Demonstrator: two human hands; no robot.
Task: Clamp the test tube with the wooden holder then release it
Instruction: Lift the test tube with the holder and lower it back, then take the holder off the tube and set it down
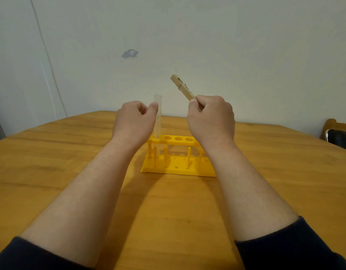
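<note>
A clear glass test tube (158, 115) stands upright in the leftmost hole of a yellow plastic rack (178, 168) on the wooden table (71, 152). My left hand (134, 121) pinches the tube near its upper part with thumb and fingers. My right hand (211, 117) grips the rear end of a wooden holder (183, 87), which points up and to the left, its jaw end in the air above and to the right of the tube, not touching it.
The rack has three further empty holes and several pegs on its base. A pale wall rises close behind the table's far edge. At the right edge stands a wooden chair (335, 133) with a dark cushion.
</note>
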